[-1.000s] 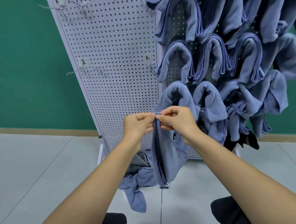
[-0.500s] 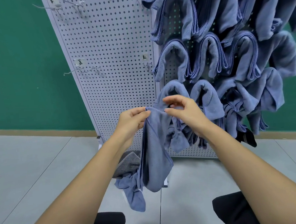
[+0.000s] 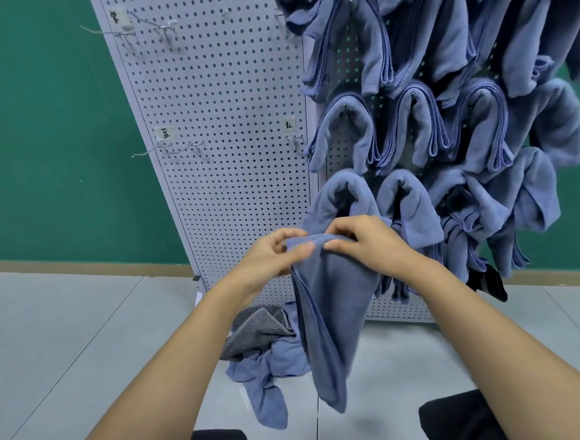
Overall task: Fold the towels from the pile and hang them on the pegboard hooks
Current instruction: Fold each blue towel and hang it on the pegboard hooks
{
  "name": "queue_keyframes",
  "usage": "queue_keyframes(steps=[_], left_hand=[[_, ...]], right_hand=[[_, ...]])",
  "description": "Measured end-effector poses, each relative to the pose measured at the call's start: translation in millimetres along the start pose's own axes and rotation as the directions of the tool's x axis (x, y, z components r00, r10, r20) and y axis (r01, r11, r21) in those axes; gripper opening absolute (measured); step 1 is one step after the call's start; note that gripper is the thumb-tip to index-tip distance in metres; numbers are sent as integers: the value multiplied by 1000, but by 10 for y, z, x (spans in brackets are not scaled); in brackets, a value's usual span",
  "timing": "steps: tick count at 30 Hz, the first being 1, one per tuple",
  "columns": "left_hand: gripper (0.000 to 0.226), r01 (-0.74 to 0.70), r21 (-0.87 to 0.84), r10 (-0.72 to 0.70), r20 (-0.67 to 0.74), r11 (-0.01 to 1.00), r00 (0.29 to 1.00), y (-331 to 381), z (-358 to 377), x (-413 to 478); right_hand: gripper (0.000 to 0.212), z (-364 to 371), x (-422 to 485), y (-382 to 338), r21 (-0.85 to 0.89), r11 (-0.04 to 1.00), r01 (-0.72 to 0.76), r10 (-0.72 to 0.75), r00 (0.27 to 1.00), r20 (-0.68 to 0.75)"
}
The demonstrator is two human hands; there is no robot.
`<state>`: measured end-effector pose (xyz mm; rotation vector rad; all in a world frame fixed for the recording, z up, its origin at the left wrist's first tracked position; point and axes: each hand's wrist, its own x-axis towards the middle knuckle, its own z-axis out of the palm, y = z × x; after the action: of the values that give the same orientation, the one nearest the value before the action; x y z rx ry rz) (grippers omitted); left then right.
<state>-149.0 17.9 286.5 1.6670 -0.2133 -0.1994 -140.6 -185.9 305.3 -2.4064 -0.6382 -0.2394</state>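
Both the left hand (image 3: 270, 259) and the right hand (image 3: 366, 245) pinch a towel (image 3: 333, 313) by its top edge.
The hands are close together with fingers curled on the blue cloth, which hangs down between the forearms, clear of the floor (image 3: 65, 321). Behind it a pile (image 3: 263, 355) of blue and grey cloths lies at the pegboard's (image 3: 226, 121) foot. Hooks (image 3: 170, 147) stick out on the left; hung towels (image 3: 412, 125) cover the right.

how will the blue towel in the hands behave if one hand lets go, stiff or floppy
Probably floppy: the blue towel hangs limp in folds below where the left hand and right hand pinch its top edge. Likely light, since fingertip pinches alone carry it. Probably not slippery: the hung towels sit draped on the pegboard without sliding off.
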Motion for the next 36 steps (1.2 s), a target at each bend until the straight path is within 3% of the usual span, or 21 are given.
queue_keyframes(steps=[3,9,15,22,25,27,29,30,33,36], left_hand=[[18,-17,170,7,58,985,998,-46,44,13],[16,-52,166,42,62,985,997,-87,13,68],[12,11,109,24,-312,994,950,-188,-29,194],[37,223,-207,-297,-471,953,831,-597,-254,229],[48,415,-334,-519,-338,846,785,-813,-181,130],[53,520,-467,-626,-97,715,773,-885,-102,36],[56,572,-617,-634,148,540,759,-933,-30,-19],[55,571,-681,-631,202,459,749,-922,15,-35],[44,473,-816,-544,244,332,803,-852,58,23],[26,366,-849,-460,169,380,872,-683,-4,187]], right_hand=[[10,-29,-13,-17,-49,999,-17,18,999,30],[36,-59,62,1,-142,989,-47,76,975,207],[43,-119,305,-153,-34,996,-82,86,985,149],[43,-410,714,-493,61,989,-137,133,989,63],[33,-561,842,-624,140,980,-143,140,990,32],[28,-706,894,-716,214,969,-127,132,991,-8],[24,-889,925,-767,304,946,-111,134,989,-56],[23,-994,928,-770,341,934,-104,138,987,-79],[24,-1257,881,-648,452,885,-108,183,975,-125],[36,-1400,752,-371,577,803,-151,287,946,-152]])
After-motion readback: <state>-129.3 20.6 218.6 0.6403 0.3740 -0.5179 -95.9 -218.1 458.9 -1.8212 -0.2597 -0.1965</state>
